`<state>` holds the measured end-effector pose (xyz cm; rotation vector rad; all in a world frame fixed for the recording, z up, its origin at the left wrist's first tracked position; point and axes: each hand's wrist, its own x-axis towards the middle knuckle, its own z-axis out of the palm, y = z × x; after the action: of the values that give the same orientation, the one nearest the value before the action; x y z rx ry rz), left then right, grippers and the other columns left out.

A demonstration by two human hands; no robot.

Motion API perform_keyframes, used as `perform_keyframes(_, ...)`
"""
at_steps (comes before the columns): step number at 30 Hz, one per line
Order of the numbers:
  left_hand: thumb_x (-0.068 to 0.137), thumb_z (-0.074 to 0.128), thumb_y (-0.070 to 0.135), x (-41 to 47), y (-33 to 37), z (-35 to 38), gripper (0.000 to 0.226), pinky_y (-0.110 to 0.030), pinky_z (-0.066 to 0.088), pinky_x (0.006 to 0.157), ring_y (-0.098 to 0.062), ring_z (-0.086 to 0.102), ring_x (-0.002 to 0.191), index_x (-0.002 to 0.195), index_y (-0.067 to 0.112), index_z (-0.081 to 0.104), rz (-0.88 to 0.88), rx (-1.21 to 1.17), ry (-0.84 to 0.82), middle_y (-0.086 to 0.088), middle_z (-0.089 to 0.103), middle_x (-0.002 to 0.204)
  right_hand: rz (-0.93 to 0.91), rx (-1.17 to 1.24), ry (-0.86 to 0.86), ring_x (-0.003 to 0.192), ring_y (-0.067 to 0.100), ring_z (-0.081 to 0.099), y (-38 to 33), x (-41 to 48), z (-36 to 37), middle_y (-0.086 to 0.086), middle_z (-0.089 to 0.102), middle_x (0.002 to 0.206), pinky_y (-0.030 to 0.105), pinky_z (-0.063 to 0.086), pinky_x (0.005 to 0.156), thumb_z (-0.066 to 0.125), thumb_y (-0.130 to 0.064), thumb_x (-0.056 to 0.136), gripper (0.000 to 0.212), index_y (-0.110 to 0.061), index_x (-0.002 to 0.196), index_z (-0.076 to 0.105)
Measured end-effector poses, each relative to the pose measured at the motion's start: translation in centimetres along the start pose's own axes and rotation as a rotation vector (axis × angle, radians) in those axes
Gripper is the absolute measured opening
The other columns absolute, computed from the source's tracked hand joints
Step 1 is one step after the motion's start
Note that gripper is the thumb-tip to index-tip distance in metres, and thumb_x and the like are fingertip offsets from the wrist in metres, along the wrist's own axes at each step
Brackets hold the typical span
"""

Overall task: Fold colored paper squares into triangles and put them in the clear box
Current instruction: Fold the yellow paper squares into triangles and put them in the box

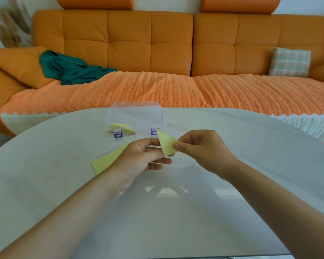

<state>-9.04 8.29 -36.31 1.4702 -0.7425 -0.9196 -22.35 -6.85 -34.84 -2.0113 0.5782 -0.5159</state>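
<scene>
Both hands hold a small yellow paper triangle (166,143) above the table. My left hand (144,157) pinches its left edge and my right hand (200,148) pinches its right corner between thumb and fingers. A stack of yellow paper squares (107,160) lies flat on the table, partly under my left wrist, with a purple edge showing. The clear box (138,114) with purple latches stands at the far table edge, and several folded yellow triangles (123,128) lie in its left part.
The pale round table (232,165) fills the foreground. Behind it stands an orange sofa (176,53) with a ribbed orange cover, a green cloth (69,69) at the left and a checked cushion (290,62) at the right.
</scene>
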Motion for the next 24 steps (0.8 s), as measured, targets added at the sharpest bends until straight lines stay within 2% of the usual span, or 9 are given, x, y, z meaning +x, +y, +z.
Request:
perform_keyframes(4,0.079,0.064,0.029,0.0,0.1,0.4,0.031,-0.031,0.057,0.071,-0.019,0.073,0.097,0.107,0.018,0.074,0.023,-0.017,0.008,-0.006,0.076,0.104,0.076,0.040,-0.057,0.067,0.008,0.064,-0.4,-0.1,-0.3,-0.003,0.074,0.071,0.023,0.052,0.064,0.080,-0.032,0.082,0.007,-0.027,0.077,0.078)
perform_keyframes(7,0.087,0.074,0.026,0.1,-0.2,0.7,0.016,-0.029,0.058,0.069,-0.016,0.072,0.091,0.101,0.019,0.076,0.112,0.006,0.126,-0.004,0.077,0.096,0.088,0.063,-0.090,0.067,0.008,0.067,-0.5,-0.2,-0.3,0.001,0.075,0.071,0.028,0.056,0.070,0.080,-0.029,0.082,0.007,-0.025,0.078,0.078)
perform_keyframes(10,0.093,0.067,0.019,0.1,-0.5,1.0,0.010,-0.023,0.058,0.065,-0.019,0.075,0.083,0.099,0.016,0.076,0.142,0.001,0.187,-0.003,0.078,0.089,0.076,0.062,-0.084,0.065,0.008,0.066,-0.4,-0.3,-0.2,0.000,0.074,0.072,0.026,0.054,0.065,0.080,-0.029,0.082,0.006,-0.024,0.079,0.077)
perform_keyframes(15,0.094,0.067,0.019,0.0,-0.8,1.2,0.010,-0.022,0.058,0.064,-0.020,0.076,0.082,0.098,0.016,0.075,0.143,-0.028,0.202,-0.004,0.078,0.088,0.114,0.150,-0.100,0.066,0.011,0.070,-0.6,-0.3,0.0,-0.003,0.076,0.079,0.019,0.052,0.055,0.076,-0.026,0.086,0.014,-0.024,0.098,0.071)
perform_keyframes(17,0.094,0.067,0.020,0.0,-0.8,1.3,0.011,-0.023,0.058,0.063,-0.020,0.076,0.082,0.099,0.014,0.075,0.143,-0.031,0.197,-0.005,0.078,0.088,0.145,0.130,-0.117,0.065,0.010,0.069,-0.7,-0.3,0.0,-0.004,0.076,0.079,0.018,0.050,0.054,0.074,-0.029,0.087,0.007,-0.024,0.092,0.076)
perform_keyframes(20,0.092,0.069,0.021,0.0,-0.8,1.2,0.011,-0.022,0.057,0.062,-0.020,0.076,0.081,0.098,0.013,0.075,0.144,0.000,0.189,-0.005,0.078,0.088,0.174,0.125,-0.134,0.064,0.009,0.067,-0.6,-0.3,-0.2,-0.003,0.075,0.077,0.020,0.049,0.056,0.072,-0.027,0.088,0.010,-0.022,0.082,0.079)
perform_keyframes(24,0.091,0.071,0.018,0.1,-0.6,1.0,0.017,-0.018,0.054,0.058,-0.016,0.075,0.076,0.107,0.022,0.072,0.215,0.048,0.193,-0.003,0.077,0.085,0.187,0.127,-0.152,0.063,0.008,0.064,-0.7,-0.1,-0.8,-0.003,0.074,0.074,0.023,0.047,0.059,0.072,-0.025,0.089,0.012,-0.021,0.080,0.078)
